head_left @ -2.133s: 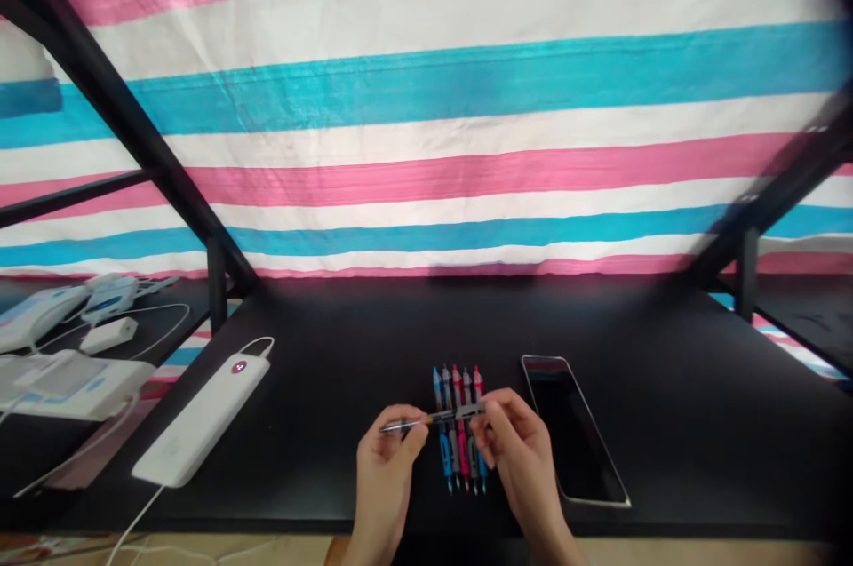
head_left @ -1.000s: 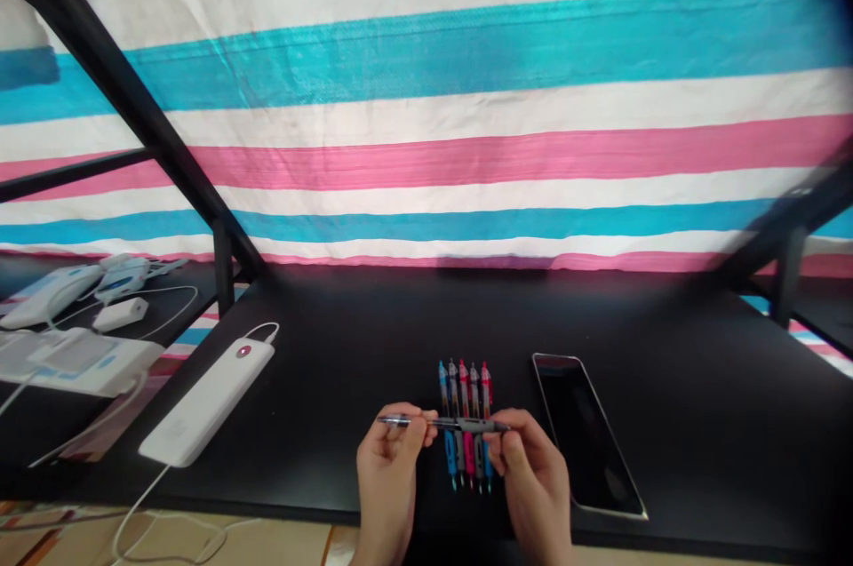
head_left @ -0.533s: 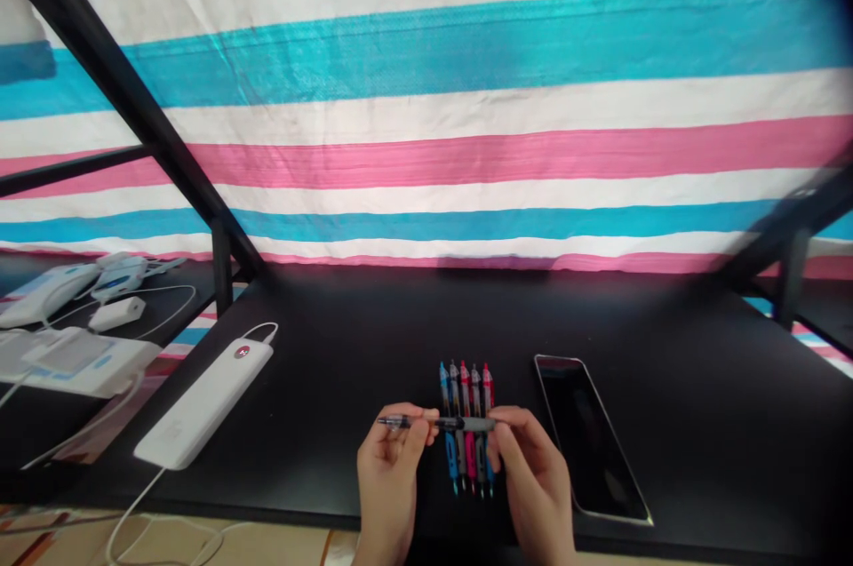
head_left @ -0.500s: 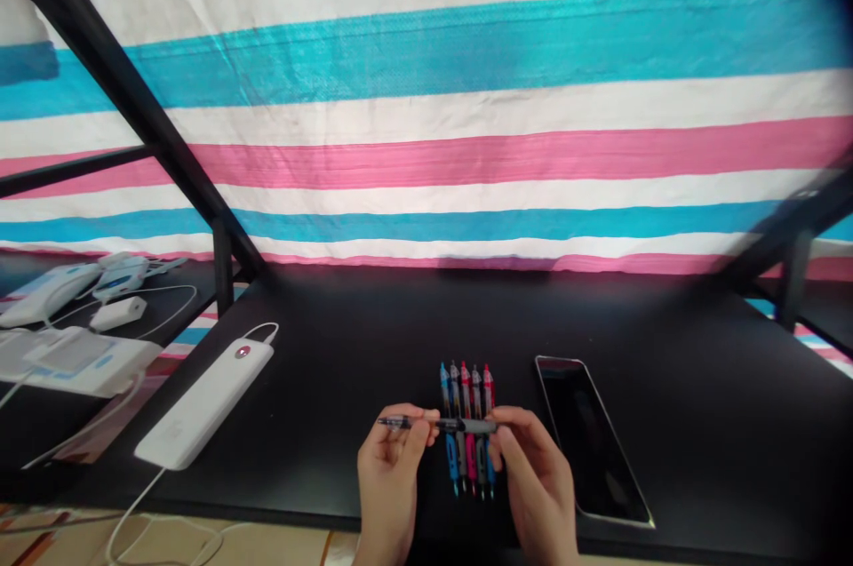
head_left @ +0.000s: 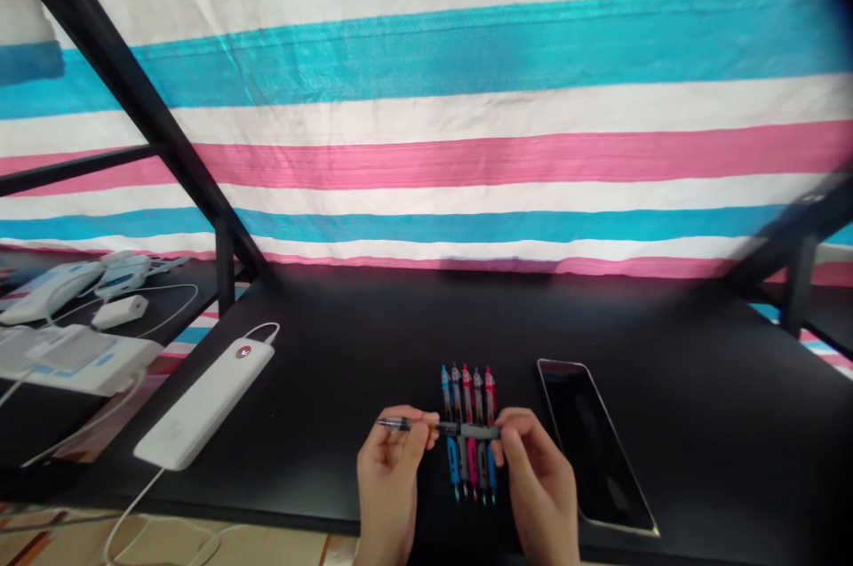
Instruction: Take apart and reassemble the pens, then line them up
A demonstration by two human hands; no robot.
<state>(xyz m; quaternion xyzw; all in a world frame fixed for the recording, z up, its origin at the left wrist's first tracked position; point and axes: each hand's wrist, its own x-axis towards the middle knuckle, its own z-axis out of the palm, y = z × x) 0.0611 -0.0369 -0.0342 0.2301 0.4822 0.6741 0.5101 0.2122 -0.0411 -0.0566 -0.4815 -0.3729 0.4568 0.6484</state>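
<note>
Over on the left of the black table (head_left: 346,344), there's a long white device (head_left: 203,406) lying at a slant, a round reddish spot by its far end, a short white cable (head_left: 263,328) looping out there and a longer white cord (head_left: 137,504) dropping past the near edge. Across to the right, a phone (head_left: 598,446), flat, screen dark. Far left, a small white block (head_left: 120,312) among thin cords. And behind it all, striped sheeting (head_left: 466,42) in pink, white and blue!

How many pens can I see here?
6: one pen held between the left hand and the right hand, and five pens side by side beneath it on the black table.
</note>
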